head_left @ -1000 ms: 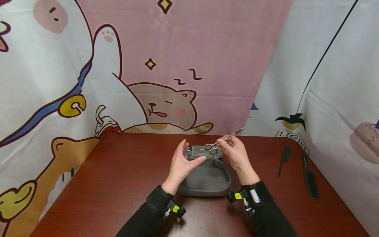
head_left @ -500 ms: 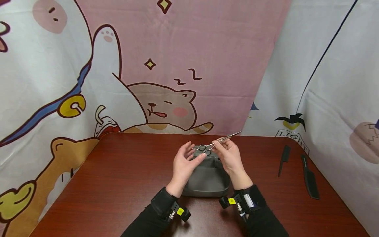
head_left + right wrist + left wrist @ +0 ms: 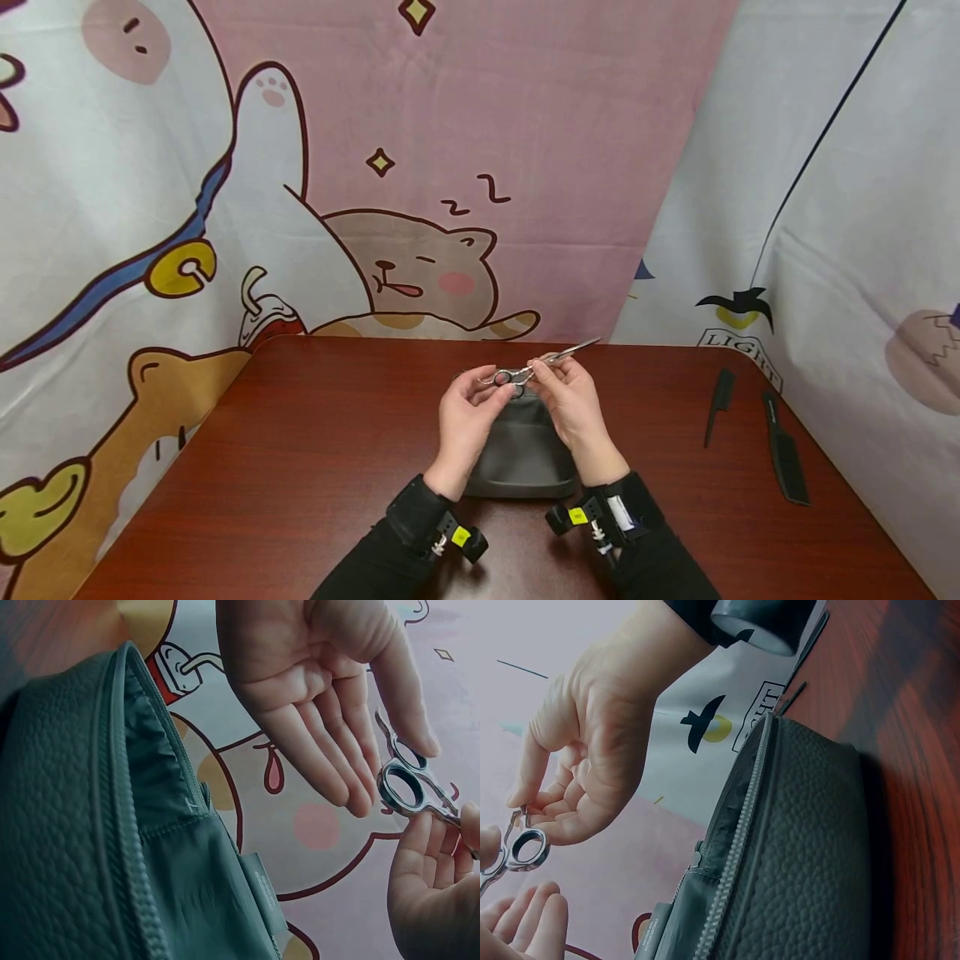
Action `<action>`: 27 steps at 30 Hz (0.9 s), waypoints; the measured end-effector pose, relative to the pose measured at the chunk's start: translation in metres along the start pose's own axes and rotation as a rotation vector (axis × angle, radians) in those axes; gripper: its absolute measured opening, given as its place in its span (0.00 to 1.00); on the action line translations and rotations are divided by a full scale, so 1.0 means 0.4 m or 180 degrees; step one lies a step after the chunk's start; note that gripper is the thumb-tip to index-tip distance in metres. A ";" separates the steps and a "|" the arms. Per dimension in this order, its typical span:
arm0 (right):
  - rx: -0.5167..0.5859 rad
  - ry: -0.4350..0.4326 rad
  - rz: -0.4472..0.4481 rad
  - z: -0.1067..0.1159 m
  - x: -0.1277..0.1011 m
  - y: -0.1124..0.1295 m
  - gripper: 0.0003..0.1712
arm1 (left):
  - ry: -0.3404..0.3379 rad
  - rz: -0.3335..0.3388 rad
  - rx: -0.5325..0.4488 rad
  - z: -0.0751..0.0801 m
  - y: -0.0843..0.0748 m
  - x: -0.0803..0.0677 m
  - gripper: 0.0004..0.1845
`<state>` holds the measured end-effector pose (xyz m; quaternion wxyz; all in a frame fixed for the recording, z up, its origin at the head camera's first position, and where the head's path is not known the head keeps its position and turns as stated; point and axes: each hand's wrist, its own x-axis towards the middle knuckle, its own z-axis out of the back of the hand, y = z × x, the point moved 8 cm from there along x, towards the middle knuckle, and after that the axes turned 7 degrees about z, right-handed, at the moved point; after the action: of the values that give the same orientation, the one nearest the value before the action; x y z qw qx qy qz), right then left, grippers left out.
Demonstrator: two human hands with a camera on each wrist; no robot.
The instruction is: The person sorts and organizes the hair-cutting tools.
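So the right hand (image 3: 573,398) has the scissors (image 3: 536,367) pinched around the middle, held up in the air just over the far end of the grey pouch (image 3: 521,454) on the desk (image 3: 300,467). Long axis runs left-right and tilts up: blades point away to the right, finger rings point at the left hand (image 3: 465,408). That hand is flat-ish with relaxed, straight fingers (image 3: 330,750), fingertips right by the rings, maybe brushing them, hard to say. The pouch is unzipped and gaping. Two black combs (image 3: 783,454) sit well off to the right.
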<state>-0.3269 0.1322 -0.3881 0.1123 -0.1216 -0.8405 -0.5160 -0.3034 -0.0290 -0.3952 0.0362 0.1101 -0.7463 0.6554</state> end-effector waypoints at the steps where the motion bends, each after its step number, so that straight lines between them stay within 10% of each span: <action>1: 0.0021 -0.0006 0.0006 0.000 -0.001 -0.001 0.09 | -0.0015 -0.0010 -0.0007 0.000 0.000 0.000 0.19; 27: 0.0064 0.0074 -0.0131 0.000 -0.010 -0.008 0.07 | -0.0048 -0.0129 -0.0364 0.005 -0.018 -0.005 0.08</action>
<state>-0.3242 0.1306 -0.3920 0.1127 -0.0972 -0.8466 -0.5111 -0.2998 -0.0316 -0.3891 0.0500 0.1279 -0.7804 0.6100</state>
